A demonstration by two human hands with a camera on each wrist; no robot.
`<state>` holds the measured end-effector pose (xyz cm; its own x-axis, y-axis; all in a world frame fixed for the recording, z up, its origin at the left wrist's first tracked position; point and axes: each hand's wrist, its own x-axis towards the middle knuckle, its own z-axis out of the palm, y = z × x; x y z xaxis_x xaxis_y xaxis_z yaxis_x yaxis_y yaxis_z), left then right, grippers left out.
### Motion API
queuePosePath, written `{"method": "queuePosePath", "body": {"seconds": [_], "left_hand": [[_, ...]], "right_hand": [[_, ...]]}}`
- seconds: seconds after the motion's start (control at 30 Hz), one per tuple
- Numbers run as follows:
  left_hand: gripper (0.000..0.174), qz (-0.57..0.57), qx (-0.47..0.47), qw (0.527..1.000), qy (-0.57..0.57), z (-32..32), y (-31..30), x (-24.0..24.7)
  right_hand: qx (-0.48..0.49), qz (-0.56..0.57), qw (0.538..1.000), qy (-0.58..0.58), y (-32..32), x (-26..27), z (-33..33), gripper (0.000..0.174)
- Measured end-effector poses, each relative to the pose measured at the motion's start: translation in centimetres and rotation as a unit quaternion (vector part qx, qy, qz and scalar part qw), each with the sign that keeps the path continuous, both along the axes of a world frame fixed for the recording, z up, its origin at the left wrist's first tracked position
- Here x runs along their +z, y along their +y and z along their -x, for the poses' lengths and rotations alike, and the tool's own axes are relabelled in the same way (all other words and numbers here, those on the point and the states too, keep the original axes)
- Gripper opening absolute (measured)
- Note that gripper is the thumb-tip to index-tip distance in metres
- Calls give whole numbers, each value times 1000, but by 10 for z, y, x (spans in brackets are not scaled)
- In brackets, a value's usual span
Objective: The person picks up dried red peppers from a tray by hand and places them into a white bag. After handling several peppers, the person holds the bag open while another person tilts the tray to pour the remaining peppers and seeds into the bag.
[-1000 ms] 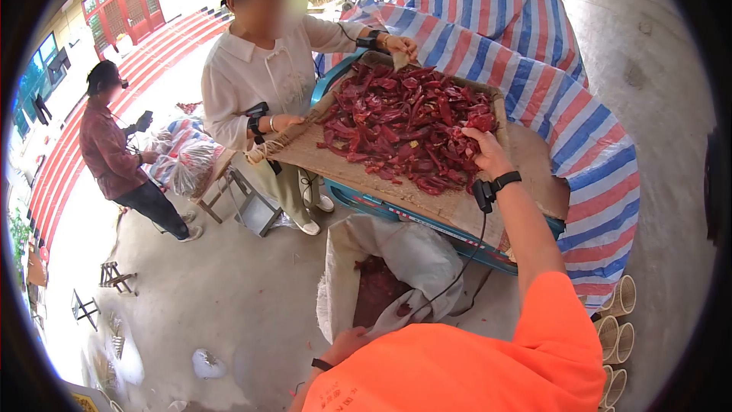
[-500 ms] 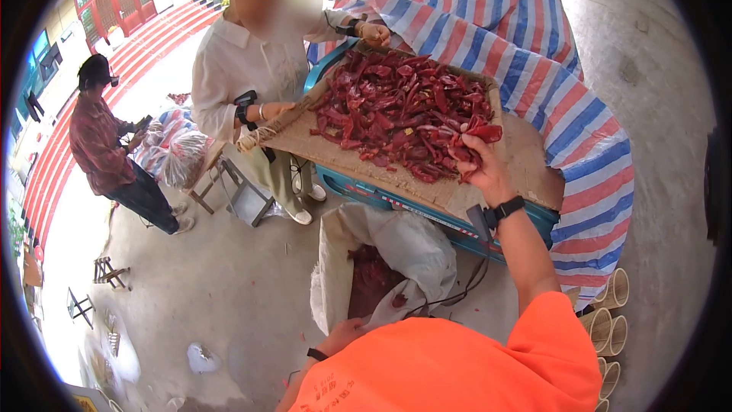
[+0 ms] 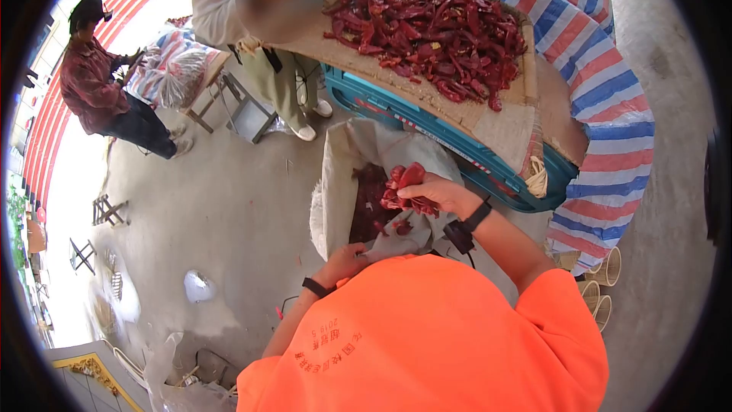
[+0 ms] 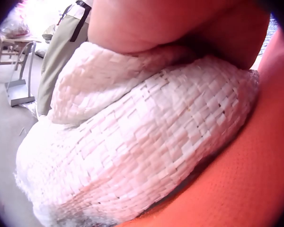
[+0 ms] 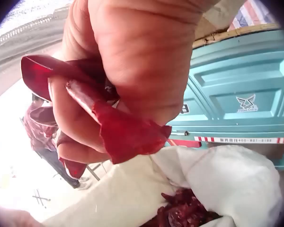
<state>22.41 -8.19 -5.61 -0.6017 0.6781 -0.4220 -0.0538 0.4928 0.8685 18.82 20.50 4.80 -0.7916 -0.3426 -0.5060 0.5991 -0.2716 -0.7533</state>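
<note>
My right hand grips a bunch of dried red chili peppers above the mouth of a white woven sack. From the right wrist, torn and flattened peppers stick out between the curled fingers and thumb. More dark red peppers lie inside the sack below. My left hand holds the sack's near rim, and the left wrist view shows the woven fabric folded under the hand. A large heap of chili peppers lies on a brown mat.
The mat lies on a teal truck bed behind the sack. Striped tarp drapes at the right, above bamboo baskets. One person stands at the mat's left end; another stands farther left. Small stools stand on the floor.
My right hand has picked up peppers from the heap and come back toward me, over the sack. The left hand stays at the sack's rim. The head view has tilted down.
</note>
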Motion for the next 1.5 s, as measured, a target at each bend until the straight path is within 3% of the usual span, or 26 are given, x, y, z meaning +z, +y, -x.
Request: {"method": "queuePosePath", "body": {"seconds": [0.07, 0.33, 0.47, 0.57, 0.6, 0.7, 0.73, 0.9, 1.0, 1.1, 1.13, 1.23, 1.27, 1.37, 1.47, 1.5], "left_hand": [[27, -10, 5, 1000, -18, -2, -1, -5], [28, -20, -18, 999, -42, -4, 1, 20], [21, -44, -1, 998, -47, -9, -2, 8], [19, -56, 8, 998, -12, -8, -1, 10], [19, -41, 13, 999, -28, -7, -2, 11], [18, -5, 34, 997, -72, -3, -2, 13], [19, 1, 44, 995, -87, -3, -1, 14], [16, -18, 60, 993, -101, 0, -5, 9], [14, -35, 51, 994, -95, 2, -7, 5], [11, -27, 54, 984, -168, 5, -7, 17], [10, -29, 61, 981, -183, 4, -6, 19], [8, -34, 68, 977, -201, 2, -7, 18], [7, -34, 67, 976, -202, 3, -7, 18], [8, -37, 80, 970, -228, 4, -10, 17], [9, -21, 75, 974, -211, 2, -14, 6], [9, -18, 67, 974, -216, 2, -15, 6]], "right_hand": [[-2, 4, 1000, -11, -7, -23, 2, 45], [33, -69, 996, -37, -9, -32, 21, 41], [14, -77, 995, -65, -13, -43, 30, 43], [-63, -120, 990, -49, -24, -60, 31, 43], [2, -144, 988, -53, -22, -57, 31, 45], [44, -125, 989, -62, -21, -80, 24, 48], [41, -216, 975, -38, -23, -81, 19, 50], [41, -202, 974, -98, 15, -135, -6, 50], [41, -303, 945, -114, 20, -161, -29, 46], [95, -479, 871, 62, 21, -213, -53, 49], [111, -553, 810, 158, 15, -216, -59, 39], [145, -595, 782, 113, 2, -216, -66, 27], [117, -610, 773, 133, 2, -227, -67, 18], [68, -632, 768, 83, 0, -214, -57, 17], [-25, -630, 769, 105, 5, -202, -40, 17], [-12, -623, 774, 109, 9, -199, -36, 19]]}}
